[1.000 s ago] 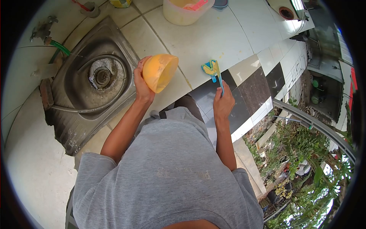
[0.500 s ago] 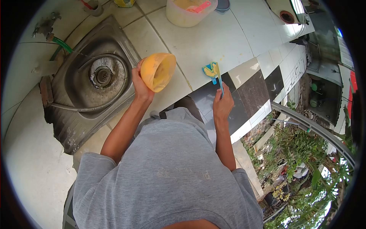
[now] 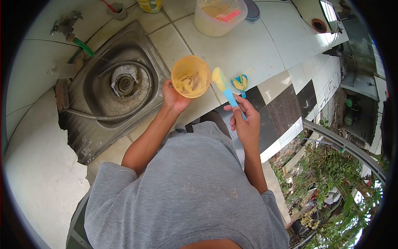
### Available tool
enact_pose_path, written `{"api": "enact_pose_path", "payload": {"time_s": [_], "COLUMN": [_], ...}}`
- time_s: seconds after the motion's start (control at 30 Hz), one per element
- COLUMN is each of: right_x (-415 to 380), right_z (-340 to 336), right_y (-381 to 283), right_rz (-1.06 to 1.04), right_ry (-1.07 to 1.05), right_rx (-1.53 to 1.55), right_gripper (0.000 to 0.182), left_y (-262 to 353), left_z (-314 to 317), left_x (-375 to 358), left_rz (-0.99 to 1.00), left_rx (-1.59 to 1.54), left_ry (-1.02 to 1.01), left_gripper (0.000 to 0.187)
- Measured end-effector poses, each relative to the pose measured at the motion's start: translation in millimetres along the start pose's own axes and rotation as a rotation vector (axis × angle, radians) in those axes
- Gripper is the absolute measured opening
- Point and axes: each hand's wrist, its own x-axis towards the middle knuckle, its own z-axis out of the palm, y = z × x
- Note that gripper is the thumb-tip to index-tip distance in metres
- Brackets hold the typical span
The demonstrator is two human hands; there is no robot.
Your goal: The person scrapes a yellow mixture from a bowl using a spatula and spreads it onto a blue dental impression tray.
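My left hand [image 3: 175, 102] grips an orange mixing bowl [image 3: 190, 77] from below and the left side. The bowl's opening faces me, and yellow paste is smeared over its inside. In my right hand [image 3: 247, 121] is a light blue spatula [image 3: 230, 98], held by its handle. Yellow paste coats the spatula's blade, which points up and left, close to the bowl's right rim but apart from it. Just beyond my right fingers, a small blue dental impression tray [image 3: 244, 86] with yellow paste in its curve lies at the counter's edge.
A steel sink [image 3: 154, 58] is on the left, below a tap [image 3: 68, 25] with a green hose [image 3: 84, 47]. A translucent tub [image 3: 209, 27] holding a red-pink scoop [image 3: 230, 16] stands at the back of the tiled counter [image 3: 265, 47]. Plants [image 3: 331, 162] are at right.
The spatula has come away from the impression tray and swung left toward the bowl. My left hand has turned the bowl so its opening faces me. The view has shifted slightly.
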Motion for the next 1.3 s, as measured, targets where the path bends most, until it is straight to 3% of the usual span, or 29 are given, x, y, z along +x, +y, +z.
{"api": "enact_pose_path", "payload": {"time_s": [0.1, 0.2, 0.27, 0.47, 0.6, 0.77, 1.07, 1.13, 1.17, 1.23, 1.3], "right_x": [-4, -2, -2, -9, 13, 53, 125, 132, 132, 132, 131], "right_z": [19, 32, 29, 5, -42, -62, -32, -27, -27, -28, -29], "right_y": [-13, -14, -11, 8, 84, 137, 177, 183, 187, 192, 191], "right_rz": [0.034, 0.027, 0.028, -0.060, -0.117, 0.118, 0.162, 0.134, 0.105, 0.116, 0.125], "right_ry": [-0.327, -0.319, -0.360, -0.196, -0.023, 0.134, 0.086, 0.069, 0.055, 0.031, 0.000], "right_rx": [0.233, 0.213, 0.188, -0.004, -0.341, 0.062, 0.498, 0.528, 0.547, 0.560, 0.537], "right_gripper": [0.047, 0.048, 0.049, 0.038, 0.029, 0.020, 0.021, 0.020, 0.019, 0.018, 0.016], "left_y": [-12, -22, -27, -20, -5, 5, 1, -5, -10, -17, -10], "left_z": [0, 4, 10, 8, -3, -11, -14, -10, -10, -10, -54], "left_x": [6, 12, 8, 17, 29, 32, 21, 6, -3, -22, -37], "left_rz": [-0.124, -0.146, -0.215, -0.265, -0.377, -0.391, -0.276, -0.215, -0.215, -0.082, 0.076], "left_rx": [-0.042, -0.079, -0.078, -0.189, -0.125, -0.109, 0.108, 0.236, 0.243, 0.129, 0.257], "left_ry": [-0.174, -0.110, -0.195, -0.160, -0.125, -0.097, -0.122, 0.081, 0.089, 0.417, 0.440], "left_gripper": [0.054, 0.059, 0.057, 0.056, 0.062, 0.058, 0.062, 0.063, 0.063, 0.065, 0.057]}}
